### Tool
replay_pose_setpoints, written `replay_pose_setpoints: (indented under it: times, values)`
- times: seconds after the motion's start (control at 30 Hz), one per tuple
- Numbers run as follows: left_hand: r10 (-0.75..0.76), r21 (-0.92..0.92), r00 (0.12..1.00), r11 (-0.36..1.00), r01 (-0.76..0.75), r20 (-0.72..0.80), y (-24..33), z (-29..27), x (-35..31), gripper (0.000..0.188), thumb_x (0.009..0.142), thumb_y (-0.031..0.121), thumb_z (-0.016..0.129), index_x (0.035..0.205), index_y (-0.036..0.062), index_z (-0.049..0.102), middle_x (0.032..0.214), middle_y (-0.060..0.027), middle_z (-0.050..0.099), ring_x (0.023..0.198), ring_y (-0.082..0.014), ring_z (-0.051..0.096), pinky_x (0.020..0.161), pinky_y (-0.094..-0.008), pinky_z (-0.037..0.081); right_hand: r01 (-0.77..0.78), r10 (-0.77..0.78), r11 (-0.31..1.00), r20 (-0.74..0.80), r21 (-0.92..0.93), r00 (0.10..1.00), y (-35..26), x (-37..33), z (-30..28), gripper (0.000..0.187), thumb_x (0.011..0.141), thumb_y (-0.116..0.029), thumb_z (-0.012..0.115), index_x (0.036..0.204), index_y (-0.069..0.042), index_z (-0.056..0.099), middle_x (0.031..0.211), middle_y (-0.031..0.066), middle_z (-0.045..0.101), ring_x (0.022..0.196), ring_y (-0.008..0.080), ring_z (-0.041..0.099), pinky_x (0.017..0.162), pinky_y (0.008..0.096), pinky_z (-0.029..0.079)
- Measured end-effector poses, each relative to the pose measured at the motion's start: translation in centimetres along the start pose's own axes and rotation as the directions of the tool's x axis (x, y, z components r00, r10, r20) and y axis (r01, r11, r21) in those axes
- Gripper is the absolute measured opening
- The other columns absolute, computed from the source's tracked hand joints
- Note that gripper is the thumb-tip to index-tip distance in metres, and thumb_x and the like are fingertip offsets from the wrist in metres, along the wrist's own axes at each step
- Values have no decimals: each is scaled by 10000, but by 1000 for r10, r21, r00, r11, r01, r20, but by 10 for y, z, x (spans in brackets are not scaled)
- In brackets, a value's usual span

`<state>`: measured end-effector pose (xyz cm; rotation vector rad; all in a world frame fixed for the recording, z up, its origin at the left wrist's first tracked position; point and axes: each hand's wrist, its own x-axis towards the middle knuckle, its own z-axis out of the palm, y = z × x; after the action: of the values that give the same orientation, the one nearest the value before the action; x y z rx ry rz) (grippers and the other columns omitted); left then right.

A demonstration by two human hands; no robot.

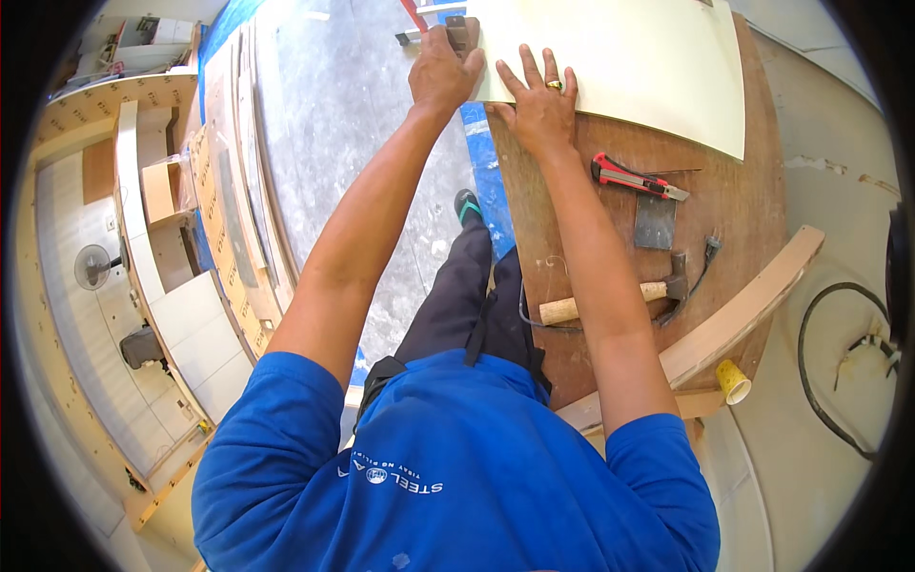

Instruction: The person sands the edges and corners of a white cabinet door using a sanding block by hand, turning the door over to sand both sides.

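Observation:
At the near left corner of a cream-white sheet (629, 71), my left hand (442, 76) has its thumb and fingers closed around a small brown block (462, 34) at the edge. Its exact kind is unclear. Just beyond that hand are a red handle (414, 14) and a metal bar with a dark end, partly cut off by the frame. My right hand (543, 107) lies flat on the sheet's near edge, fingers spread, a ring on one finger. Under the sheet is a brown wooden tabletop (734, 205).
On the tabletop lie a red utility knife (634, 177), a dark square plate (655, 221), a wooden-handled hammer (620, 296) and a black cord with a plug (711, 250). A curved wooden strip (743, 305) and a yellow cup (733, 381) are nearer. Long boards (250, 162) stand left.

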<state>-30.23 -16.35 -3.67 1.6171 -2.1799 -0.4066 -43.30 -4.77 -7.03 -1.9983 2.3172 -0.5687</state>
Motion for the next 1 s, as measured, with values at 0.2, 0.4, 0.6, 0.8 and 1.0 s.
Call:
replay_pose_setpoints:
  times: [0.2,0.4,0.6,0.8,1.0]
  values:
    - [-17,-19,999,1000,18,37,4,-2,0,560,852,371,739,1219,26,495,1212,-184,616,1058,-387,669,901,-509,525,-12,12,1000,5,8,1000,1,1,4,663,885,-540,710,1496,-348,538,1660,40,368,1550,318,264,1227,605,162]
    - [3,-21,1000,1000,-2,27,1,-3,-11,653,843,368,768,1291,-15,489,1198,-201,648,1019,-360,696,881,-469,548,-19,19,1000,17,-1,1000,1,1,5,670,880,-535,715,1500,-360,530,1662,37,365,1554,313,256,1227,606,166]
    - [-3,-33,1000,999,4,3,5,-13,-39,661,855,343,771,1319,-27,479,1158,-215,660,1001,-352,700,878,-470,546,-21,21,1000,23,-11,1000,0,1,2,679,874,-543,718,1501,-366,527,1663,35,361,1555,313,252,1228,603,170]
    - [-100,-187,990,975,118,103,-10,-37,-114,526,876,244,760,1257,-8,500,1216,-224,628,1001,-385,693,845,-449,551,-28,28,1000,61,-4,998,0,2,2,686,876,-563,706,1507,-369,519,1669,31,348,1565,310,219,1228,607,160]
    - [-510,-310,841,782,540,180,-122,-94,-297,535,907,271,782,1266,-29,520,1017,-149,664,907,-209,675,725,-351,552,-37,42,998,96,-55,994,-7,2,0,699,890,-570,689,1528,-364,488,1688,37,299,1573,322,183,1228,639,120]
